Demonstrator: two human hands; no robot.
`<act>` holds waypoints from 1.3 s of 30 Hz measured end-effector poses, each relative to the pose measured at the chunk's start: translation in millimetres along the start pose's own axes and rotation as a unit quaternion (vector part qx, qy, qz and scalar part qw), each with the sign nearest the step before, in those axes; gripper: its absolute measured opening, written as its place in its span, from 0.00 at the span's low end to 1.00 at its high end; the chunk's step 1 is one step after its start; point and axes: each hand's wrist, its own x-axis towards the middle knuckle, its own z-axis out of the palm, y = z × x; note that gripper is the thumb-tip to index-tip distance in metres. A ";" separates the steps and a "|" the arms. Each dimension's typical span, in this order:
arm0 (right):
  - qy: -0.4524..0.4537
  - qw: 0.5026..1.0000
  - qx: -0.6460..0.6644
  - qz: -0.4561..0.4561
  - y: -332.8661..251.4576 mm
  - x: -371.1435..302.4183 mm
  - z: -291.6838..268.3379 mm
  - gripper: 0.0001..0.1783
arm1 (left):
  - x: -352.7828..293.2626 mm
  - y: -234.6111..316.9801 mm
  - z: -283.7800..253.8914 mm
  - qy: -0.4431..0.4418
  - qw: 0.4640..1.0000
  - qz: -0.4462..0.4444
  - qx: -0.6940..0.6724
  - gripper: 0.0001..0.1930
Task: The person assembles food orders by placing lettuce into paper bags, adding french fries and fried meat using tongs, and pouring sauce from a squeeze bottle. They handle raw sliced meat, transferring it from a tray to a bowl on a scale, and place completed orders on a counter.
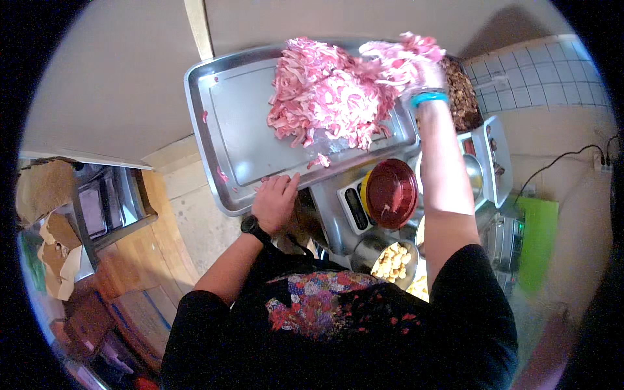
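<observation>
The pink sliced meat (325, 97) is heaped from the middle to the right of the metal tray (240, 123); a loose clump of it is held by the right hand (426, 79) near the far right corner, while the left hand (276, 198) is laid on the near rim, whether gripping cannot be told. The strips can be judged soft, limp and slippery, best scooped from beneath in cupped handfuls.
</observation>
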 end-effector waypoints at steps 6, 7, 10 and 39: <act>-0.073 0.997 0.038 0.005 -65.9 -94.6 -11.5 0.17 | 0.0 -2.6 2.0 0.011 1.000 0.005 0.002 0.20; -0.101 0.994 0.036 0.037 -70.7 -111.9 -18.2 0.17 | -0.8 -3.2 2.7 0.018 1.000 0.010 0.007 0.21; -0.173 0.972 0.048 0.152 -68.3 -155.3 -44.9 0.17 | 0.7 -1.4 3.0 0.009 1.000 0.000 -0.003 0.21; -0.254 0.743 -0.606 0.127 70.1 -117.2 -69.2 0.13 | 1.1 3.0 -0.6 0.012 1.000 0.003 0.004 0.17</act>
